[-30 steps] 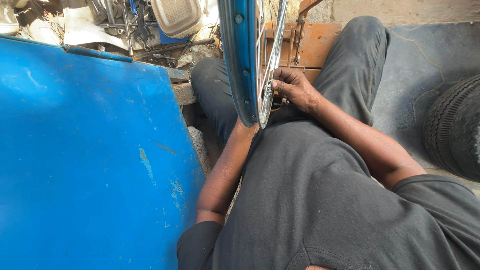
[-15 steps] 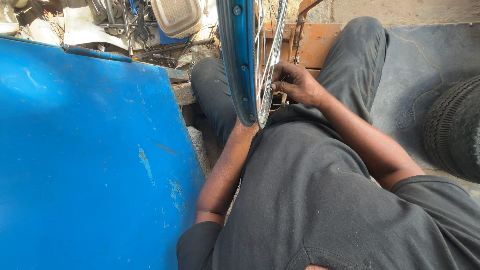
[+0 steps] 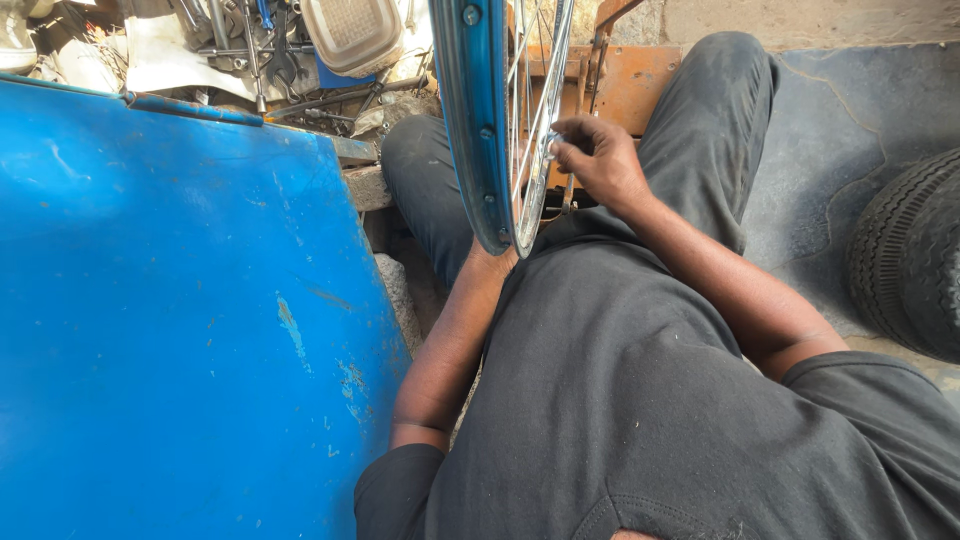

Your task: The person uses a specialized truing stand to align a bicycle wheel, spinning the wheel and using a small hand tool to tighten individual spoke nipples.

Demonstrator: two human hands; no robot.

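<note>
Blue painted sheet metal (image 3: 180, 320), scuffed in a few pale patches, fills the left side of the view. Above its top edge lies a jumble of hand tools (image 3: 250, 50) beside a grey square-topped container (image 3: 350, 35). Just right of the panel the person's left forearm runs up from a dark sleeve to the wheel, but the left hand (image 3: 487, 258) is almost wholly hidden behind the rim, so whether its fingers grip anything cannot be told. The blue wheel rim (image 3: 470, 120) stands upright between the knees of the seated person, edge-on to the camera, its thin silver spokes (image 3: 535, 80) fanning on its right face. The right hand (image 3: 595, 160) is at those spokes, fingers curled and pinched together on a small silver piece at a spoke, near the rim. Behind the hand sits a rusty orange metal frame (image 3: 640, 85). At the far right a black treaded tyre (image 3: 915, 260) rests on the dark floor, well apart from the wheel.
</note>
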